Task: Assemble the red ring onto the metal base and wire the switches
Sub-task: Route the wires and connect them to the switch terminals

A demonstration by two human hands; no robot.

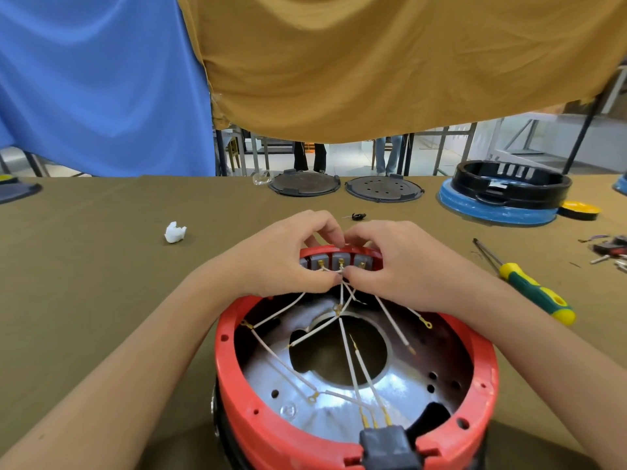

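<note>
1. Red ring (234, 378) sits on the metal base (339, 407), right in front of the person on the olive-covered table (84, 266). Base has a big round hole in the middle.
2. Switches (339, 261): a row of grey blocks with brass terminals, set inside the far wall of the ring.
3. White wires (281, 362) fan out across the base from a bunch near the switches. Several end in loose brass ring or pin terminals lying on the metal. Three run to a black connector block (386, 442) at the near edge of the ring.
4. Left hand (288, 256): fingers curled over the far rim, thumb and fingertips pinching the wire bunch just below the switches.
5. Right hand (400, 262): mirrors it, fingers curled over the rim, thumb tip meeting the left thumb at the same wire bunch. Exact wire held by each hand: cannot tell, the fingers cover it.
6. Screwdriver (529, 286) with a green and yellow handle lies to the right, well apart from the ring.
7. Crumpled white tissue (175, 232) to the left.
8. Far edge of the table: two dark round plates (303, 184), and a black ring on a blue base (498, 206) at right.
9. Blue cloth (101, 79) and tan cloth (373, 62) hang behind.
</note>
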